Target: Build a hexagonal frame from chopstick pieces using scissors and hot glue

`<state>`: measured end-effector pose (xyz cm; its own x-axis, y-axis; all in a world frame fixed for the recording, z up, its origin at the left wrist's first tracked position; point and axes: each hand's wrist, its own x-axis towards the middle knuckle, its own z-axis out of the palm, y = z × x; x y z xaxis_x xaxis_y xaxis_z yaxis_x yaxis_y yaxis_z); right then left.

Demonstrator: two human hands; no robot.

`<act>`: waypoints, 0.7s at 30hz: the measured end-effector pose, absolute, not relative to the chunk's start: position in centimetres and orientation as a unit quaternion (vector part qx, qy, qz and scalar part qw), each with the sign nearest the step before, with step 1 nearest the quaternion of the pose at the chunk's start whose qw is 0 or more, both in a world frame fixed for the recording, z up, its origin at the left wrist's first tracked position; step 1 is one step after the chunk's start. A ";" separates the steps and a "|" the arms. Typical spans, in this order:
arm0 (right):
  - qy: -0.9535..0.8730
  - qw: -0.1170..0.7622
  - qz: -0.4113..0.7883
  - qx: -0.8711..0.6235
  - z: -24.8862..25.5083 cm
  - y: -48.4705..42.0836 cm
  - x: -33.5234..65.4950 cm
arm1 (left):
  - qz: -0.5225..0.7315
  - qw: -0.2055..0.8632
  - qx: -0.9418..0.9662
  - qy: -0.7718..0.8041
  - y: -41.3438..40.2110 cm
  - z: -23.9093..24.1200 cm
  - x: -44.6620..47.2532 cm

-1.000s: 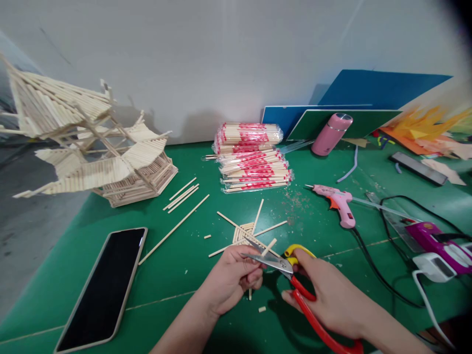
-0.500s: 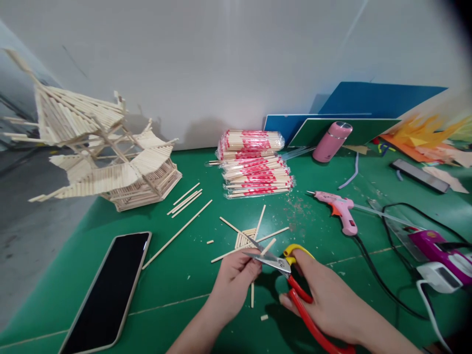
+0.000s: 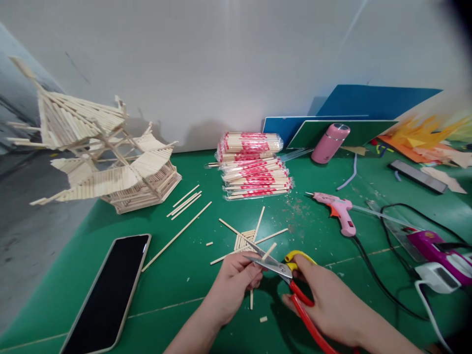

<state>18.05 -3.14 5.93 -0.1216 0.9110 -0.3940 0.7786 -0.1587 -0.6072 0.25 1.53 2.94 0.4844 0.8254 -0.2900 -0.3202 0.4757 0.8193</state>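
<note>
Because the thin wooden stick (image 3: 260,262) looks light, stiff and easily snapped, it is best pinched close to the blades, as the left hand (image 3: 232,282) at lower centre does; the right hand (image 3: 326,300) grips the red-handled scissors (image 3: 291,278), blades apart around it, above the green tabletop (image 3: 177,290); beyond lie loose sticks (image 3: 186,199).

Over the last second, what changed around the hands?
The red-and-yellow scissors in the right hand opened their blades around the thin wooden stick. The left hand still pinches that stick. The small cut-off piece stays on the green mat.
</note>
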 end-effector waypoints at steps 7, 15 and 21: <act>-0.646 0.090 0.374 -0.659 5.6 -3.3 18.1 | 0.387 0.748 0.391 0.371 1.3 2.5 0.4; -0.630 0.081 0.386 -0.669 6.5 -2.9 17.5 | 0.408 0.649 0.473 0.434 1.2 3.2 0.4; -0.608 0.072 0.422 -0.669 7.3 -2.7 17.0 | 0.401 0.699 0.437 0.400 1.2 2.9 0.1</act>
